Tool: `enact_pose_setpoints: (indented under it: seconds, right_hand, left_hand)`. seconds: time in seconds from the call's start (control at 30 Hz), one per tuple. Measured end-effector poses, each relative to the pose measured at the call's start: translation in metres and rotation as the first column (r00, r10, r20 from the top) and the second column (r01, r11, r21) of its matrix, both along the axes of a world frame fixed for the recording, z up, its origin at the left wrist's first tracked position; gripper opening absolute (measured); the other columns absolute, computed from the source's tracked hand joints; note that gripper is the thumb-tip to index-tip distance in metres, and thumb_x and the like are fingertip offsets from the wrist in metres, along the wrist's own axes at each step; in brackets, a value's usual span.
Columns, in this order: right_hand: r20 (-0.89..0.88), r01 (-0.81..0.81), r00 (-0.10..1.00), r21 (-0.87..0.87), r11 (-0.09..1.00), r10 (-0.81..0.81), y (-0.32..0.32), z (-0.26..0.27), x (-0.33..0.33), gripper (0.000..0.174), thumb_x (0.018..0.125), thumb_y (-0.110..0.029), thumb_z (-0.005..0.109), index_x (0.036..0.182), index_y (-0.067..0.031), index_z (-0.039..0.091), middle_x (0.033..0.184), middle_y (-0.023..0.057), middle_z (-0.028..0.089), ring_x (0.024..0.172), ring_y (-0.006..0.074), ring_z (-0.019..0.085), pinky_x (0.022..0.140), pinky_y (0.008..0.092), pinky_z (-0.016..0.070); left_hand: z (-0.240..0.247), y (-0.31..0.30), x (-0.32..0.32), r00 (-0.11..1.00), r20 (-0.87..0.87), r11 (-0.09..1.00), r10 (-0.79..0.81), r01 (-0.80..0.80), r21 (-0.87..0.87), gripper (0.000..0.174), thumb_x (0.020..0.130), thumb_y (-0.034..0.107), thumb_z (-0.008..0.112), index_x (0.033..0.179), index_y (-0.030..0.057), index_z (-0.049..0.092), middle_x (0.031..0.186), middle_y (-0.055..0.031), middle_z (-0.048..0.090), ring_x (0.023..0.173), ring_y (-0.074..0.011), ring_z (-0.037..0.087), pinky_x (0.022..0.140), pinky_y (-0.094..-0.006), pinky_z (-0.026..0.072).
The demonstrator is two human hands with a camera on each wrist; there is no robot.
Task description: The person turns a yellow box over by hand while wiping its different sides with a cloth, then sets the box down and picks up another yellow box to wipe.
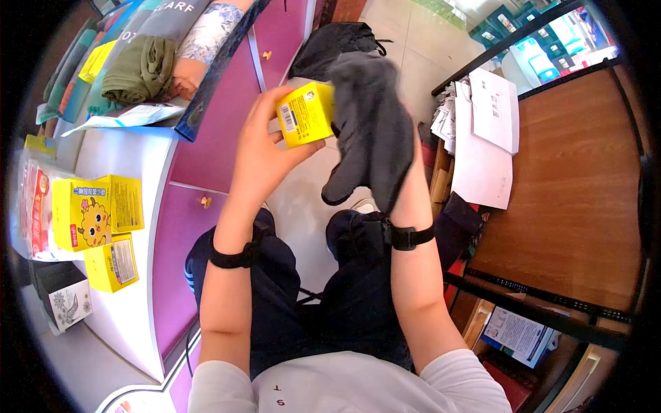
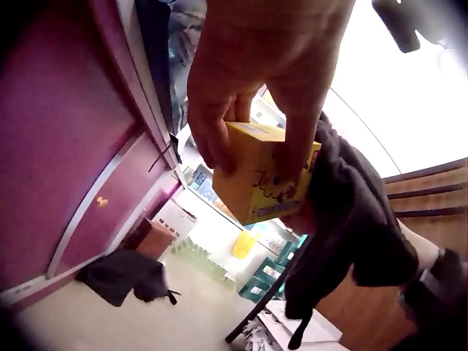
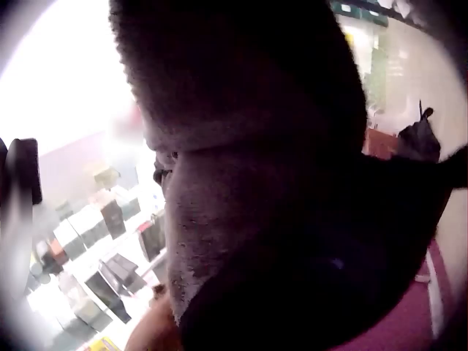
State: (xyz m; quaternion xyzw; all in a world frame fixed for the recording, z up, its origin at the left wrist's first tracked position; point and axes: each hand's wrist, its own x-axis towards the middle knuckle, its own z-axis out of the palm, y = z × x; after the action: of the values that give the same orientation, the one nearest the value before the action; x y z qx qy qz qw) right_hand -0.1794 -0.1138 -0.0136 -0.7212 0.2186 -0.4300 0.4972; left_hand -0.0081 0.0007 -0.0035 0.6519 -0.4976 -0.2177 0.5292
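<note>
My left hand (image 1: 265,138) grips a small yellow box (image 1: 305,115) by its sides, thumb below and fingers above in the head view. Cartoon print shows on the box in the left wrist view. A dark grey cloth (image 1: 370,117) hangs over my right hand and forearm, its edge right beside the box. Most of the right hand is hidden behind the cloth; in the left wrist view fingertips of my right hand (image 2: 301,219) show at the box's end, by the cloth's edge. The cloth fills most of the right wrist view.
On the white counter at left stand more yellow boxes (image 1: 81,215) and a black-and-white box (image 1: 69,303). Rolled clothes, among them an olive roll (image 1: 141,69), lie on the upper left shelf. A black bag (image 1: 337,48) lies on the floor ahead. White papers (image 1: 485,138) are at right.
</note>
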Motion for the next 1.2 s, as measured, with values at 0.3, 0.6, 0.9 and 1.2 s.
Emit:
enact_pose_setpoints:
  seconds: [0.3,0.6,0.9,1.2]
  right_hand:
    - [0.023,0.205,0.974,0.323,0.924,-0.224,0.003,-0.003,0.018,0.028,0.097,-0.024,0.062,0.118,-0.0047,0.062,0.107,0.0061,0.063,0.09,0.0116,0.061,0.081,0.0269,0.0485]
    - [-0.107,0.136,0.986,0.099,0.986,-0.125,0.015,-0.011,0.032,0.052,0.09,-0.029,0.069,0.133,-0.0074,0.05,0.123,0.0119,0.059,0.114,0.0213,0.056,0.098,0.0342,0.0438]
    - [0.086,0.041,0.989,0.613,0.789,-0.118,0.008,0.0,0.018,0.061,0.097,-0.053,0.054,0.131,-0.003,0.051,0.118,0.0068,0.061,0.109,0.0143,0.057,0.096,0.0296,0.0431]
    - [-0.047,0.096,0.995,0.485,0.869,-0.084,0.015,-0.005,0.019,0.068,0.096,-0.055,0.054,0.13,0.0032,0.052,0.125,0.0107,0.06,0.114,0.0155,0.056,0.101,0.0306,0.0406]
  left_hand:
    - [-0.006,-0.002,0.003,0.998,0.001,0.998,0.068,-0.068,-0.019,0.071,0.064,0.002,0.084,0.127,0.0068,0.052,0.124,-0.0083,0.052,0.118,-0.0233,0.055,0.089,-0.0377,0.0565]
    - [-0.005,-0.001,-0.008,0.998,-0.065,0.997,-0.012,0.007,-0.078,0.068,0.063,-0.002,0.082,0.124,0.0065,0.053,0.12,-0.0067,0.052,0.114,-0.022,0.056,0.088,-0.0366,0.0578]
    - [0.003,0.002,-0.013,0.946,-0.273,0.983,-0.174,0.148,-0.111,0.081,0.065,-0.009,0.08,0.134,0.0065,0.042,0.129,-0.0109,0.053,0.123,-0.0245,0.054,0.092,-0.0368,0.056]
    - [-0.007,-0.005,-0.009,0.937,-0.285,0.937,-0.202,0.101,-0.335,0.077,0.064,-0.016,0.074,0.132,0.0127,0.051,0.126,-0.0066,0.047,0.125,-0.0262,0.051,0.1,-0.0383,0.0511]
